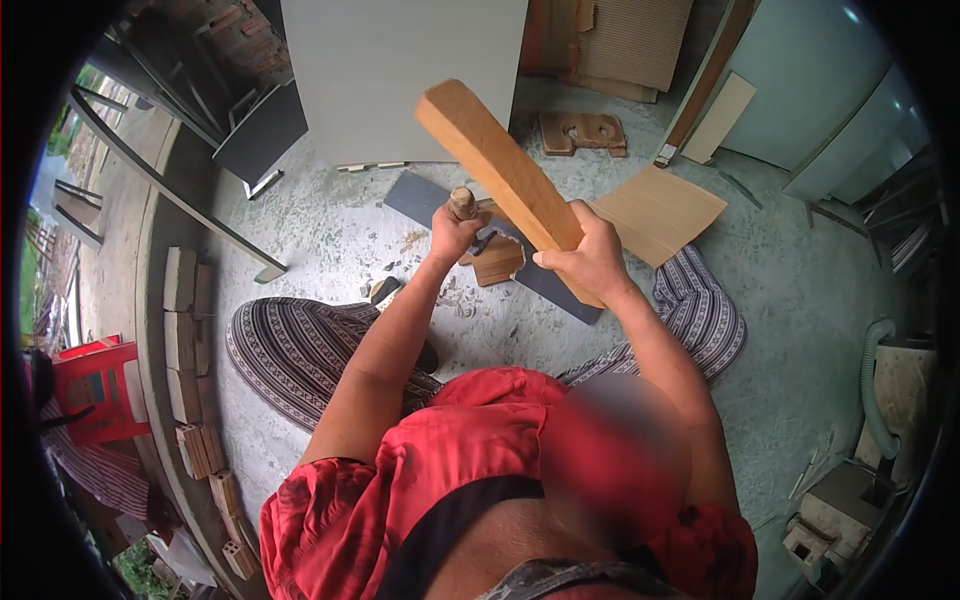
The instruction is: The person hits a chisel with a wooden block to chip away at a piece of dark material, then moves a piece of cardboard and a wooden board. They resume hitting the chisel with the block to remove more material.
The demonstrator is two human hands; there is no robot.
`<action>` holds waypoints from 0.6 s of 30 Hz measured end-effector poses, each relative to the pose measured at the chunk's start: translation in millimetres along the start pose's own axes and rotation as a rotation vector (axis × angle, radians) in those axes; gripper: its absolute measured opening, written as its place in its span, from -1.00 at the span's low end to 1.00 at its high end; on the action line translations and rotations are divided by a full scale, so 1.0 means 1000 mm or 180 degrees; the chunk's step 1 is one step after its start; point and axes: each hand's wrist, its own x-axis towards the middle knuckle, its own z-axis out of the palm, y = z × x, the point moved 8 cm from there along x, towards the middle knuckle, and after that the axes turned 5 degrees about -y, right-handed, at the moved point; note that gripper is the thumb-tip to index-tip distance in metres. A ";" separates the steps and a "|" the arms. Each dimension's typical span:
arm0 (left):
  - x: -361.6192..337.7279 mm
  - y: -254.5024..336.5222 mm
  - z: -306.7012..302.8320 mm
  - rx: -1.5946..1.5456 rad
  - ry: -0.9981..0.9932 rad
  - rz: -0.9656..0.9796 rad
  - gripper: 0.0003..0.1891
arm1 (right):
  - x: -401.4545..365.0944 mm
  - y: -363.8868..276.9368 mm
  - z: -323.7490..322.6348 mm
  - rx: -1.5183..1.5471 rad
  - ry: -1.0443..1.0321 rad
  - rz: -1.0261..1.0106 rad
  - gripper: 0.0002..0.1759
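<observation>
My left hand [456,232] is closed around an upright wooden-handled tool [462,200], which looks like a chisel; its lower end is mostly hidden. In my right hand [592,256] is a thick wooden block [505,170], gripped near its lower end and slanting up to the left. Between and below the hands lies a brown wooden piece [496,264] with a ragged, broken edge. It rests on a dark grey board [560,298] on the floor, between my spread legs in patterned trousers.
Chips and crumbs [452,298] litter the concrete floor around the board. A cardboard sheet [660,212] lies at the right, with a cut brown piece [582,133] farther back. A large pale panel [400,80] stands ahead. Bricks [183,340] line the left ledge.
</observation>
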 end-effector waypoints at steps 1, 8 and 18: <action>-0.001 -0.003 -0.001 0.0013 0.0046 -0.0104 -0.78 | 0.000 -0.002 -0.001 -0.0022 0.0048 -0.0029 -0.51; 0.000 0.001 0.003 0.0111 0.0081 -0.0110 -0.76 | -0.011 -0.046 -0.009 0.0558 0.0573 -0.0857 -0.49; -0.008 0.016 0.010 -0.0021 -0.0002 -0.0113 -0.72 | -0.002 -0.008 0.005 -0.0214 -0.0125 -0.0122 -0.43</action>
